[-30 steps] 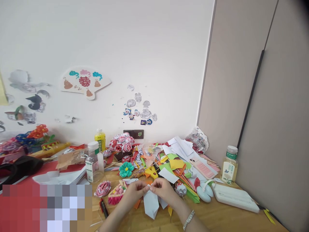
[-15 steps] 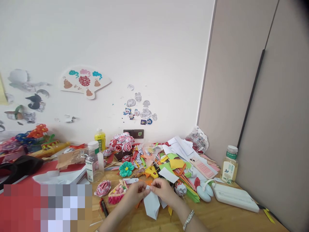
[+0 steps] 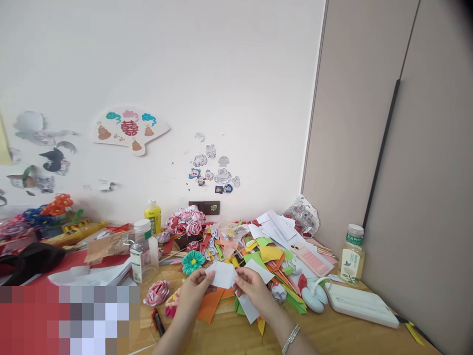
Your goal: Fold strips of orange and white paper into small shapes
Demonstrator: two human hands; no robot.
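1. A white paper [image 3: 222,274] is held up over the tabletop [image 3: 218,340].
2. Its left edge is pinched between the closed fingers of the left hand [image 3: 196,289], its right edge between those of the right hand [image 3: 253,287].
3. Orange paper [image 3: 210,306] is seen below; a teal flower [image 3: 193,262] is placed beyond.

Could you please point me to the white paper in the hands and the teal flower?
Held white paper [image 3: 223,274], head view: middle of its surface.
Teal flower [image 3: 193,262], head view: its centre.
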